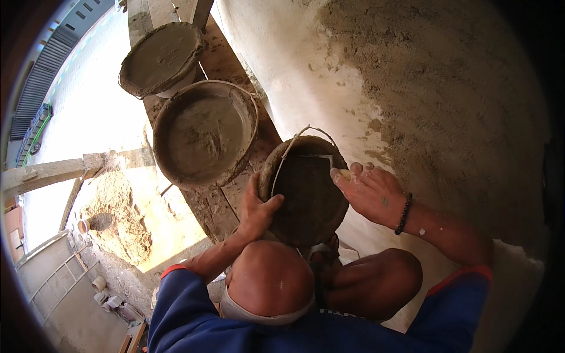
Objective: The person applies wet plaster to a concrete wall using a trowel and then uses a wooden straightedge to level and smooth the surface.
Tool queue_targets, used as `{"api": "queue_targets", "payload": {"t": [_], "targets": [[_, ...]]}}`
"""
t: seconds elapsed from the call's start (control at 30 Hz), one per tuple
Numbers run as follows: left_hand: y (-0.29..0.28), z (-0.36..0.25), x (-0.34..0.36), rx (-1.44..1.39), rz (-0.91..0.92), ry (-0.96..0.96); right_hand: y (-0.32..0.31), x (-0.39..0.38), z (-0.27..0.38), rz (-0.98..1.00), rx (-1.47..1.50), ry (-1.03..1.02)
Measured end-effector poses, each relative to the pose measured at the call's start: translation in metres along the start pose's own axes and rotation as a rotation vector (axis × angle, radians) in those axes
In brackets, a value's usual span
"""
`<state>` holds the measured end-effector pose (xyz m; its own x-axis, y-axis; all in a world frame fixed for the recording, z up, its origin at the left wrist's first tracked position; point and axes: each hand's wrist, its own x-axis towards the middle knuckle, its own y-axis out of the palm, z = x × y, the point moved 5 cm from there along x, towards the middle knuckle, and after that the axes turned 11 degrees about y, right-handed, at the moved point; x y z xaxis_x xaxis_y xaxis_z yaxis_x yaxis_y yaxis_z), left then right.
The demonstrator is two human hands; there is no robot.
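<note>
Close in front of me is a mortar-caked bucket (303,220) with a dark inside and a wire handle raised over it. My left hand (262,209) grips its left rim with fingers curled round it. My right hand (371,191), with a dark beaded bracelet at the wrist, is closed on the pale handle of a trowel (344,173), whose metal edge lies inside the bucket's upper part. A wider bucket of grey mortar (203,132) stands to the upper left, and another full one (159,59) beyond it.
The buckets stand on mud-stained planks (226,197) of a raised scaffold, with a wooden beam (47,175) at left. A partly plastered wall (435,106) rises on the right. Down below lie a sand heap (115,220), a metal ladder-like frame (62,282) and some blocks (112,303).
</note>
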<state>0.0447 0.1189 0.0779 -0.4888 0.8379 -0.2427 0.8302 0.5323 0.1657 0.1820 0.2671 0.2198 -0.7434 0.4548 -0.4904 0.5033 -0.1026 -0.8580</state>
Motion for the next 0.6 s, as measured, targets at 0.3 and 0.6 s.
{"api": "queue_targets", "payload": {"t": [0.3, 0.6], "targets": [[0.024, -0.027, 0.007, 0.173, 0.034, 0.083, 0.075, 0.024, 0.008, 0.368, 0.044, -0.157], [0.031, -0.023, -0.001, 0.121, -0.015, 0.228, 0.104, -0.019, -0.006, 1.149, 1.032, 0.094]]}}
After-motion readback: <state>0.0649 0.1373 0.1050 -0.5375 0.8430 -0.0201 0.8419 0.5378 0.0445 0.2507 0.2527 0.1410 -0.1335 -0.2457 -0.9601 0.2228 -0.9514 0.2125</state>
